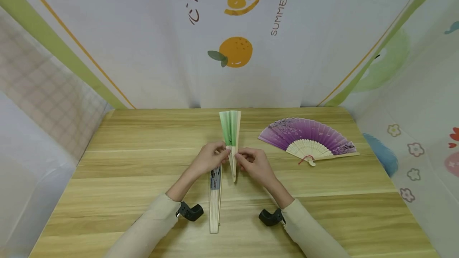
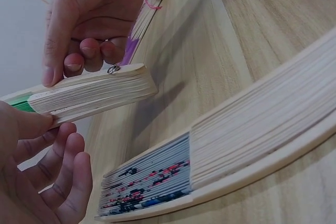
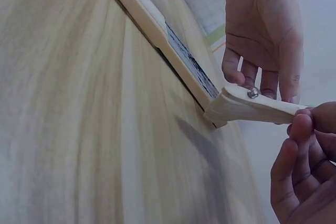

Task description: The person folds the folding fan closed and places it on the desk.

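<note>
A green folding fan [image 1: 230,126], slightly spread at its leaf end, is held upright above the table between both hands. My left hand [image 1: 211,156] pinches its left side near where the green leaf meets the pale ribs. On the opposite edge, my right hand [image 1: 256,164] pinches the outer rib with thumb and fingers. The fan's metal rivet [image 2: 114,68] shows at its narrow end, in both wrist views. Below my left hand lies a closed folding fan [image 1: 214,202] with a grey, dark-and-red patterned leaf; the hand covers its far end in the head view.
A purple folding fan [image 1: 308,130] lies spread open at the back right, a red cord [image 1: 306,157] at its pivot. All this is on a wood-grain table [image 1: 143,142]. A white printed cloth [image 1: 161,71] hangs along the table's back edge.
</note>
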Demonstrator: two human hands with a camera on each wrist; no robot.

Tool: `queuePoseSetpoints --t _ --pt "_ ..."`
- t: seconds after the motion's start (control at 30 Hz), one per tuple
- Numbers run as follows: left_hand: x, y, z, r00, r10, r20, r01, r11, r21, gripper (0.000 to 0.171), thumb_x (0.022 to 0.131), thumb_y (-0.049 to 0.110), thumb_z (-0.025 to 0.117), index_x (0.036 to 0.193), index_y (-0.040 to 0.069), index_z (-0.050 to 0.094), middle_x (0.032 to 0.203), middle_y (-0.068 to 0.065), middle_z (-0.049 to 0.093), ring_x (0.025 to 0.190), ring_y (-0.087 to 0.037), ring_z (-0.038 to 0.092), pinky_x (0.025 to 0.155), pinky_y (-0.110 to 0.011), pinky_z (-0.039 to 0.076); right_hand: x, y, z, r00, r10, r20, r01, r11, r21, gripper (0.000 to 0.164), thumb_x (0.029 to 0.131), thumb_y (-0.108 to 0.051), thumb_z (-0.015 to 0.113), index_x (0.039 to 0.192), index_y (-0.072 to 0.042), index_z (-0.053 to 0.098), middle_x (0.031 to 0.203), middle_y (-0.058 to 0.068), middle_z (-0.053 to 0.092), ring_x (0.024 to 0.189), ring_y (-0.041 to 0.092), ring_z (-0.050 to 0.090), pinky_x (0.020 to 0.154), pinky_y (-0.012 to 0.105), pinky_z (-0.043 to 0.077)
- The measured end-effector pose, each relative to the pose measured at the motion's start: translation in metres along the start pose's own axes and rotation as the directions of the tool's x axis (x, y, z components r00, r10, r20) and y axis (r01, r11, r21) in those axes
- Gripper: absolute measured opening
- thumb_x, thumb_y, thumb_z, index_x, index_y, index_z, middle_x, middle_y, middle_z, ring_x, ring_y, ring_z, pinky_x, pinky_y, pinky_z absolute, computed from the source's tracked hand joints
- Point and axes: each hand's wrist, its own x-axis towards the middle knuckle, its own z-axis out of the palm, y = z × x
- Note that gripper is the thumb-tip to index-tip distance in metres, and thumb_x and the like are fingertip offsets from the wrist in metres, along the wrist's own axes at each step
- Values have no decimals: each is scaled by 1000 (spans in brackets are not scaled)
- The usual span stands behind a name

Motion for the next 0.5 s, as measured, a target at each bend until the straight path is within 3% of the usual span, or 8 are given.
queuePoseSetpoints --t 0.13,0.33,0.5 --pt "1 0 1 1000 -12 -9 12 1000 5 17 104 11 60 90 4 66 84 -17 68 72 -32 67 55 -29 50 0 0 1 1000 -8 -6 8 1000 -11 10 97 10 61 98 18 67 74 33 61 55 12 55 53 19 46" --pt "0 0 2 1000 -3 -18 4 1000 28 18 104 12 59 89 5 66 83 -13 68 75 -30 68 57 -31 51 0 -1 3 1000 -18 -14 17 999 -27 9 96 11 61 95 18 67 73 34 61 58 47 56 52 18 44" --pt "-1 -1 1 1000 19 -9 -19 999 33 21 105 13 58 86 4 65 82 -15 67 71 -21 64 58 -31 50 4 24 5 999 -15 -31 14 1000 -23 8 97 10 62 94 15 68 72 32 61 56 41 55 51 18 44"
